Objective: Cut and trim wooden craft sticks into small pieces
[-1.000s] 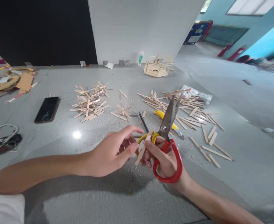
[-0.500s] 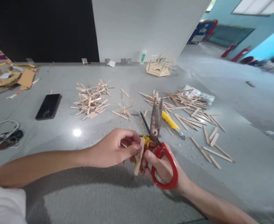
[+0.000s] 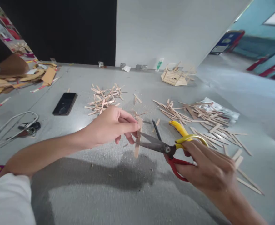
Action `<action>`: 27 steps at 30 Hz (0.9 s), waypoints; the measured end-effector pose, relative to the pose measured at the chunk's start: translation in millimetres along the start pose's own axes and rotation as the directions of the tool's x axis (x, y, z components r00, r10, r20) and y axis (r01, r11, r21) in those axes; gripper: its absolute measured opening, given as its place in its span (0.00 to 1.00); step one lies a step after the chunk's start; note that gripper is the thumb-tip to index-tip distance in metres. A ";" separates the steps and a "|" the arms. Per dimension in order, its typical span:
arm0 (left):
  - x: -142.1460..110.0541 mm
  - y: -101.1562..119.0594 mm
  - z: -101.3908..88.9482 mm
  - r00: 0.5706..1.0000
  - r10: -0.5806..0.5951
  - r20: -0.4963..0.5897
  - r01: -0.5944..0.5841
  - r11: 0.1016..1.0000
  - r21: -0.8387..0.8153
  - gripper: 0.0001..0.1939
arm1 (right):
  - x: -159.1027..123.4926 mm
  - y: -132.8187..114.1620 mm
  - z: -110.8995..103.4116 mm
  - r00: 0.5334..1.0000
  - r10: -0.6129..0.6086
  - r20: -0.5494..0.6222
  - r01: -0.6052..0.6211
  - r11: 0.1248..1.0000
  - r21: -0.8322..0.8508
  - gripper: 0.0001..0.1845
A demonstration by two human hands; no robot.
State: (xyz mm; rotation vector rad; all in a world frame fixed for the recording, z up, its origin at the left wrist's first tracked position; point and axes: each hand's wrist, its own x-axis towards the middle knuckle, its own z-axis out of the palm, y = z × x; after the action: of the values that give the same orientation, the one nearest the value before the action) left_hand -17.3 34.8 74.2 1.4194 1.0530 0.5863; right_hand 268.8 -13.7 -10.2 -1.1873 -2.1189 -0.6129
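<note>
Between thumb and fingertips, my left hand [image 3: 114, 126] pinches the upper part of a wooden popsicle stick [image 3: 137, 150], which hangs nearly upright above the floor. My right hand [image 3: 207, 165] is wrapped round the scissors [image 3: 167, 149], which have one yellow and one red handle. Their blades point left, slightly parted, and lie around the stick just under my left fingertips. Behind the scissors lie a black pen [image 3: 156, 129] and a yellow utility knife [image 3: 178, 127], the knife partly hidden by the scissors' handle.
Loose sticks lie in a left pile [image 3: 104, 98] and a right pile [image 3: 210, 117] beside a plastic bag [image 3: 231, 114]. A hexagonal stick frame [image 3: 175, 78] and a glue tube [image 3: 159, 64] stand near the white panel. A phone [image 3: 65, 103] and cable [image 3: 32, 114] are leftward.
The scissors have turned from pointing up to pointing left, and my right hand has moved right, with fingers in the handles. Their blades now meet the stick. The view has shifted left.
</note>
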 end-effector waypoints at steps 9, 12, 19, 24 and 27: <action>-0.5 -4.2 -0.5 0.999 0.010 -0.039 -0.004 0.989 0.150 0.08 | -2.4 -6.0 -5.8 0.990 -0.074 0.119 0.086 0.992 -0.096 0.07; -0.9 -4.2 0.5 0.999 0.003 -0.033 0.002 0.985 0.172 0.09 | -5.9 -5.7 -7.7 0.990 -0.065 0.129 0.079 0.991 -0.106 0.10; 0.4 -0.4 2.9 0.999 -0.023 -0.029 0.028 0.982 0.188 0.11 | -9.5 -6.6 -14.5 0.985 -0.087 0.147 0.104 0.988 -0.116 0.16; 2.1 -2.8 1.7 1.000 -0.009 -0.010 0.011 0.978 0.210 0.14 | -3.8 -8.7 -16.7 0.977 -0.143 0.155 0.158 0.983 -0.090 0.21; 3.2 -5.2 0.7 1.000 0.003 -0.011 0.000 0.974 0.225 0.14 | -4.9 -9.0 -16.4 0.975 -0.183 0.126 0.196 0.976 -0.100 0.24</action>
State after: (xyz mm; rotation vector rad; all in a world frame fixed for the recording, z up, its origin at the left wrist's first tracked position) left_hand -16.5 36.6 68.3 1.6157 1.1557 0.4873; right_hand 267.7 -31.7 -3.0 -1.1116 -2.3418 -0.7742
